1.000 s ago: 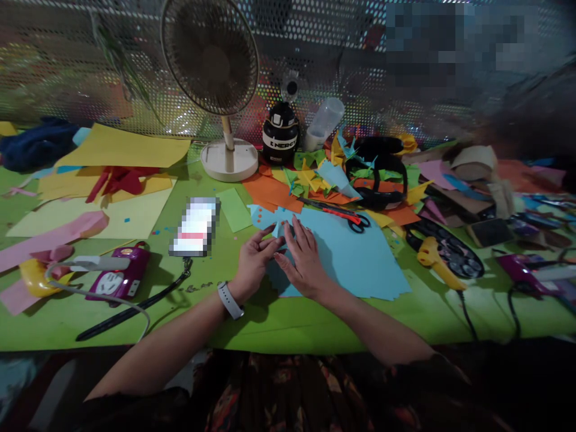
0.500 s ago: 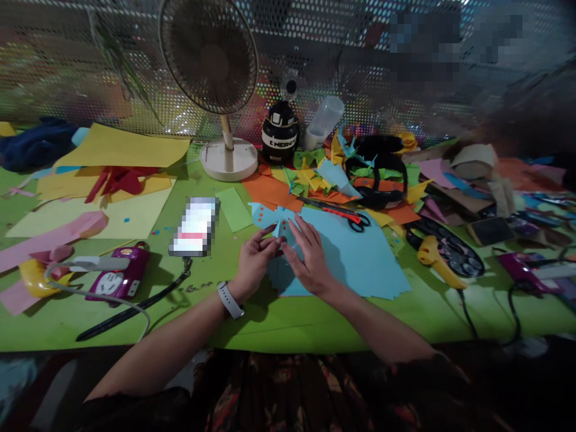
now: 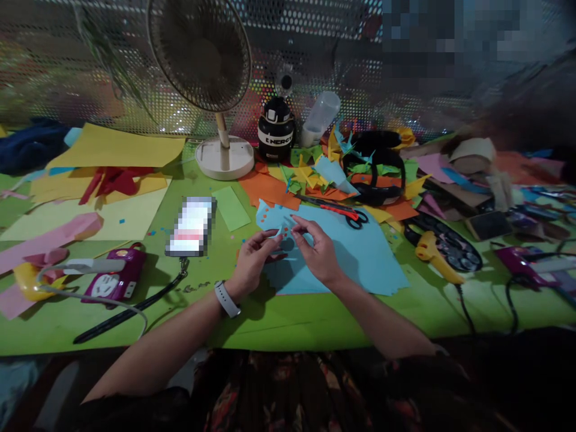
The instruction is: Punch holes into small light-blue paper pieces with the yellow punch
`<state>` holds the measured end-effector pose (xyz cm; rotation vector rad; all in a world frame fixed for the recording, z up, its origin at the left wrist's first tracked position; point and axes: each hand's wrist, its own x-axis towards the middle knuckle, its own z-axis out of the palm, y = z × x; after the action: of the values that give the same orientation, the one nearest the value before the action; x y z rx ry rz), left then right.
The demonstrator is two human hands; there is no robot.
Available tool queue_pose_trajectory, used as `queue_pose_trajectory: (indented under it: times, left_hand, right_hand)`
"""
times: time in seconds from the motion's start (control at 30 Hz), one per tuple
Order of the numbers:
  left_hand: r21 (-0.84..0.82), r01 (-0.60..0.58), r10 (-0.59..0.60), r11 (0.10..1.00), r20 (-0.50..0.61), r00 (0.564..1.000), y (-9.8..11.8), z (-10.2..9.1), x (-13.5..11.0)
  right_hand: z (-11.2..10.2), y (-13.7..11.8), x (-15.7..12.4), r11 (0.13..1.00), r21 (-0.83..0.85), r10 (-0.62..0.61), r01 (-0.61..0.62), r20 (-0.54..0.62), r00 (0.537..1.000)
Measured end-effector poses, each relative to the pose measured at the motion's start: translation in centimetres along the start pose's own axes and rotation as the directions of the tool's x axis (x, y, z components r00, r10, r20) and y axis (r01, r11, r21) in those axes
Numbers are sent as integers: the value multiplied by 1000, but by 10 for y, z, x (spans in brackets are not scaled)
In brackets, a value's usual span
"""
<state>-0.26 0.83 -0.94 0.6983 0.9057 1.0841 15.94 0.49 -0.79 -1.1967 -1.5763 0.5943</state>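
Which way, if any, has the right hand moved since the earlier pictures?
Yes: judged against the scissors lying on the blue paper, the right hand has shifted slightly rightward and forward, nearer them.

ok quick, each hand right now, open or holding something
Left hand: closed, holding a small blue paper piece.
Right hand: half-curled close to that piece; whether it grips anything cannot be told.

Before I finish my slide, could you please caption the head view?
The left hand holds red-dotted blue paper, the right hand close beside it, over blue sheets near scissors.
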Motion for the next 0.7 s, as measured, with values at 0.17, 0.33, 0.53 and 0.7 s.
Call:
queue_pose_trajectory:
  times: [0.17, 0.33, 0.53, 0.7]
  left_hand:
    - [-21, 1, 0, 1000, 16, 1000, -2, -1, 1]
    - [-31, 4, -4, 1000, 13, 1000, -3, -1, 1]
    - [-39, -5, 7, 999, 37, 999, -4, -2, 2]
    - [-33, -1, 2, 999, 30, 1000, -2, 0, 1]
  right_hand:
    - [1, -4, -2, 999, 5, -31, 31, 1, 1000]
    - [0, -3, -2, 999, 0, -36, 36, 0, 999]
    - [0, -2, -1, 999, 9, -37, 37, -9, 999]
    - [-1, -2, -1, 999, -2, -35, 35, -12, 999]
